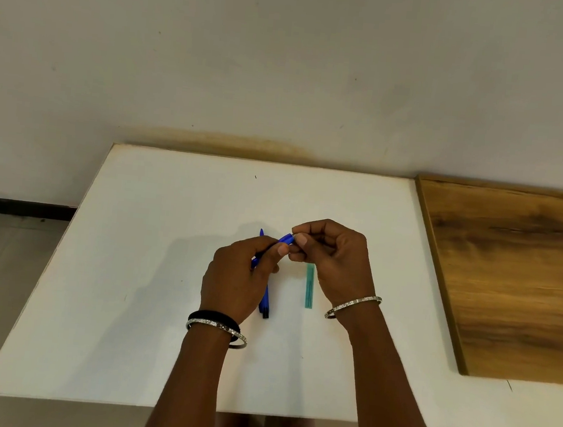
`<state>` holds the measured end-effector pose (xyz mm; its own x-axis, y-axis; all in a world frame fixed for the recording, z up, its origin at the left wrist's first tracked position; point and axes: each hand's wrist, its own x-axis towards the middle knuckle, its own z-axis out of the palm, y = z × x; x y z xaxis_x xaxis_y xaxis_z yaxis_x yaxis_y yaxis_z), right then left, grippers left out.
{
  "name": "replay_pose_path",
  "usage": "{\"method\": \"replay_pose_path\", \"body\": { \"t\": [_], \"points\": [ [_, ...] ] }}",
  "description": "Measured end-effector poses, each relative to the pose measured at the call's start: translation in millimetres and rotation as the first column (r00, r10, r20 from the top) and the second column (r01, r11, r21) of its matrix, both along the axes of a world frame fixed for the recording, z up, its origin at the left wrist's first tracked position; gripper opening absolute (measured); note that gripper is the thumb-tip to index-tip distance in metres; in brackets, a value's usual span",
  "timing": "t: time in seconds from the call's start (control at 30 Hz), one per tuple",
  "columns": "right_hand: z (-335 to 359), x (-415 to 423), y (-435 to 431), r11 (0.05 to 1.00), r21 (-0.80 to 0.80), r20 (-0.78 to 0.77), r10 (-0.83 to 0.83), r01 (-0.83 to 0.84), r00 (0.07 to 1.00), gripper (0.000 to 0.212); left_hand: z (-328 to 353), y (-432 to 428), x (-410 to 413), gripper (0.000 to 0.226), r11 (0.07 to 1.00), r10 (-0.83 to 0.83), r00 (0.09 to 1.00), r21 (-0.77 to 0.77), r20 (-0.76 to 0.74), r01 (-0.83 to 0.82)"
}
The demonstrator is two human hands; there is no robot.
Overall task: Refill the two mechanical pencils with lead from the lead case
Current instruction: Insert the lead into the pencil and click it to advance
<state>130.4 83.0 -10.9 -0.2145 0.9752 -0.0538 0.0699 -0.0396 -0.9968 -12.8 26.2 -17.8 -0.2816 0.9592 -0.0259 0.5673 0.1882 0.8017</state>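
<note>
My left hand (pixel 237 278) grips a blue mechanical pencil (pixel 284 239) above the white table (pixel 130 267), its upper end pointing up and right. My right hand (pixel 332 256) pinches that upper end between thumb and fingertips. A second blue pencil (pixel 264 303) with a black end lies on the table beneath my left hand, its far tip showing beyond my fingers. The slim teal lead case (pixel 309 286) lies flat just left of my right wrist, touched by neither hand.
A wooden board (pixel 514 277) lies on the table's right side. The wall stands right behind the table's far edge. Floor shows to the left and below the near edge.
</note>
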Motion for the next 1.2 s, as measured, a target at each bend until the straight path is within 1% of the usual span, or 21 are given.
{"method": "replay_pose_path", "body": {
  "t": [0.2,0.27,0.3,0.33,0.37,0.4,0.43,0.47,0.5,0.53,0.6,0.7,0.8,0.9,1.0,1.07,1.13,1.2],
  "points": [
    [3,4,-2,0.994,-0.1,-0.13,0.04,-0.053,0.991,0.015,-1,-1,-2,0.044,1.0,0.009,0.999,0.003,-0.032,-0.009],
    [4,3,-2,0.991,-0.111,-0.167,0.049,-0.069,0.985,0.018,-1,1,-2,0.039,1.0,0.03,0.999,-0.004,0.014,-0.03],
    [3,1,-2,0.992,-0.112,-0.146,0.032,-0.048,0.989,0.019,0,2,-2,0.035,0.999,0.046,0.998,-0.006,0.053,-0.046],
    [1,-1,-2,0.995,-0.104,-0.081,-0.008,-0.001,0.997,0.02,1,2,-2,0.032,0.998,0.067,0.993,-0.006,0.099,-0.067],
    [-3,-2,-2,0.996,-0.068,0.035,-0.062,0.064,0.997,0.021,2,2,-3,0.029,0.996,0.093,0.984,-0.003,0.151,-0.093],
    [-7,-4,-2,0.994,0.008,0.183,-0.112,0.113,0.977,0.021,3,2,-4,0.027,0.992,0.123,0.97,-0.004,0.211,-0.125],
    [-10,-4,-3,0.989,0.096,0.328,-0.138,0.113,0.934,0.018,5,1,-6,0.026,0.987,0.153,0.947,-0.009,0.282,-0.157],
    [-13,-5,-4,0.984,0.161,0.442,-0.135,0.07,0.887,0.014,6,1,-7,0.026,0.982,0.181,0.916,-0.021,0.359,-0.186],
    [-16,-8,-5,0.982,0.189,0.521,-0.109,0.01,0.847,0.011,8,1,-8,0.026,0.978,0.203,0.879,-0.038,0.432,-0.207],
    [-18,-10,-7,0.982,0.184,0.575,-0.065,-0.051,0.815,0.011,10,1,-9,0.026,0.974,0.219,0.84,-0.055,0.496,-0.222],
    [-21,-17,-10,0.979,0.14,0.654,0.023,-0.151,0.756,0.016,12,1,-10,0.026,0.967,0.239,0.771,-0.071,0.59,-0.245],
    [-23,-23,-11,0.973,0.091,0.714,0.083,-0.21,0.695,0.024,13,0,-13,0.027,0.958,0.261,0.717,-0.083,0.646,-0.274],
    [-24,-26,-11,0.969,0.057,0.755,0.114,-0.239,0.646,0.03,12,-1,-16,0.028,0.952,0.278,0.693,-0.096,0.665,-0.29],
    [-24,-30,-10,0.966,0.049,0.789,0.119,-0.255,0.603,0.031,13,-1,-16,0.028,0.955,0.273,0.692,-0.102,0.668,-0.279],
    [-25,-30,-10,0.968,0.063,0.79,0.101,-0.244,0.604,0.026,13,-2,-17,0.027,0.958,0.267,0.692,-0.104,0.671,-0.269],
    [-25,-29,-10,0.974,0.098,0.772,0.054,-0.202,0.634,0.019,13,-2,-18,0.026,0.96,0.262,0.696,-0.105,0.669,-0.261],
    [-22,-27,-9,0.986,0.146,0.693,-0.043,-0.081,0.72,0.013,13,-3,-19,0.025,0.964,0.254,0.705,-0.11,0.662,-0.243],
    [-18,-25,-7,0.988,0.13,0.536,-0.145,0.088,0.832,0.012,13,-2,-19,0.021,0.968,0.243,0.724,-0.114,0.646,-0.224]
  ]
}}
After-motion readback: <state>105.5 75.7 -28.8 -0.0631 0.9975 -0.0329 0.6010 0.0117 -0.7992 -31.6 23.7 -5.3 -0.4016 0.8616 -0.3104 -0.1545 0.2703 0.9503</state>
